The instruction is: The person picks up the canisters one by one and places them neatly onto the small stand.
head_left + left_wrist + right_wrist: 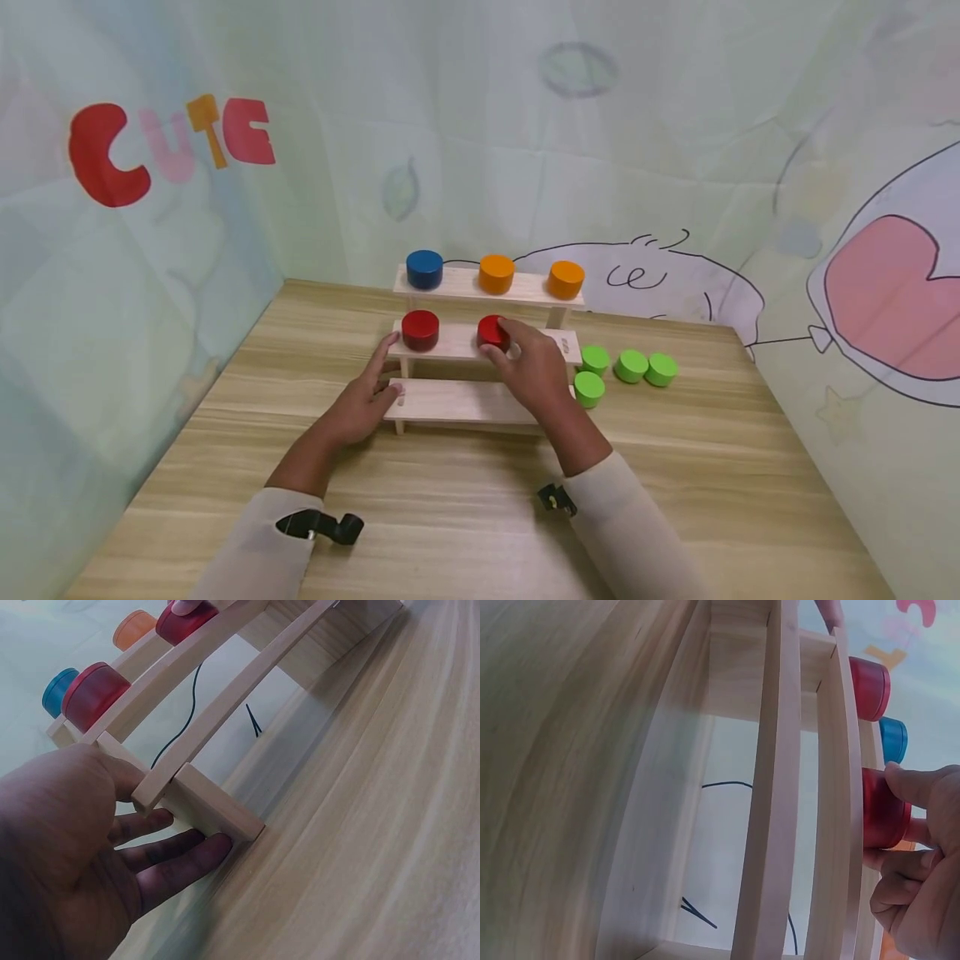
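Fingers of the right hand [528, 367] pinch a red disc [492, 332] sitting on the middle step of the wooden rack [465, 402]. Left hand [363, 400] lies spread, fingertips touching the rack's left end, another red disc [421, 329] just past them.

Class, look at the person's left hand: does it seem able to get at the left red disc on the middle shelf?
Probably yes: the left hand lies open against the rack's left end, just below the left red disc, with nothing between them.
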`<act>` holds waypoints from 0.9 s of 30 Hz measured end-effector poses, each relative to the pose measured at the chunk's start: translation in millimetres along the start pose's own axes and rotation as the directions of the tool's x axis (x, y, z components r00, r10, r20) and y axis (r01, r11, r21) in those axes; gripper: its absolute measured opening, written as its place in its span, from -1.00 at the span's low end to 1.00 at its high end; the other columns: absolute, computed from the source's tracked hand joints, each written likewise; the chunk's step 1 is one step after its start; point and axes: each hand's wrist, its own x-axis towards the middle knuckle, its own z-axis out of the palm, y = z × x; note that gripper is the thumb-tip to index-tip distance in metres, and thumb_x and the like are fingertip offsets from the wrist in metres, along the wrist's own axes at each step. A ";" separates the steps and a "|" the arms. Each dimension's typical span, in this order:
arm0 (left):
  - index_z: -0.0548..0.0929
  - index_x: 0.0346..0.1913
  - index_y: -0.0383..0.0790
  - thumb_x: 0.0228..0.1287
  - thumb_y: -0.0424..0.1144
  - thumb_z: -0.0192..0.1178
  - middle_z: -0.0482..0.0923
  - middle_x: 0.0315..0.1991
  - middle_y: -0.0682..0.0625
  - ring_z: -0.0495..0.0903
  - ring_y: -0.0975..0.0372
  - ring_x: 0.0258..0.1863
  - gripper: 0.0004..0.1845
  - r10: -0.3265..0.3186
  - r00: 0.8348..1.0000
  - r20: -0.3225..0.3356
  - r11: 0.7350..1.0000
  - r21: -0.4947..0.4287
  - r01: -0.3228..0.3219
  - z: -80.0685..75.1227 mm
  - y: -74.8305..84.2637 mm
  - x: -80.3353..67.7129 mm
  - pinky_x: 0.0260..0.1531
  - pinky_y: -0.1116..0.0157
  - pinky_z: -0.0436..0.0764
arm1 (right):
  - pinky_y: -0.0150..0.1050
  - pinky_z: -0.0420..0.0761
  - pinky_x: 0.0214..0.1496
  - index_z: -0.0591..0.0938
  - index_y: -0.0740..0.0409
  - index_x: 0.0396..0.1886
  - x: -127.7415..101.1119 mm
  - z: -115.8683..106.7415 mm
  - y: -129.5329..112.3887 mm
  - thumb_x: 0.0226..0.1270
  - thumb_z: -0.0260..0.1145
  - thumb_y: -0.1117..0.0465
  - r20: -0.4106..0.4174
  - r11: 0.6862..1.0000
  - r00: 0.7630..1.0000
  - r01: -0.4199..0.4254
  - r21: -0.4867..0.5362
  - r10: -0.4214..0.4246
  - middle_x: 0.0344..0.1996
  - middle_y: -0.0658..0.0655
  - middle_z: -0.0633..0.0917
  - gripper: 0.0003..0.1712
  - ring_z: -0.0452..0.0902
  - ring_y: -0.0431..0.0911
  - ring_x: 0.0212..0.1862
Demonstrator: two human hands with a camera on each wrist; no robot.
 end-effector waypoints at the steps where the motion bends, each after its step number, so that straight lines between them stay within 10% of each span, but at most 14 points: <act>1: -0.24 0.81 0.28 0.75 -0.24 0.02 0.22 0.66 -0.47 0.46 -0.44 0.51 -0.13 -0.003 1.000 0.002 1.000 0.000 0.003 0.0 -0.2 0.2 0.44 -0.38 0.50 | 0.03 0.71 0.43 0.67 0.08 0.47 -0.3 0.1 0.6 0.44 0.57 -0.02 -0.001 1.000 1.000 -0.001 0.003 0.001 0.33 0.12 0.78 -0.32 0.74 0.09 0.34; 27: -0.26 0.80 0.33 0.76 -0.23 0.01 0.22 0.65 -0.48 0.46 -0.45 0.50 -0.12 -0.017 1.000 0.013 1.000 -0.013 0.017 -0.6 -2.0 1.5 0.41 -0.38 0.53 | 0.12 0.68 0.43 0.65 0.24 0.46 -24.9 -24.0 26.9 0.29 0.68 0.10 -0.160 0.997 0.985 0.070 0.026 -0.065 0.33 0.26 0.76 -0.22 0.70 0.20 0.40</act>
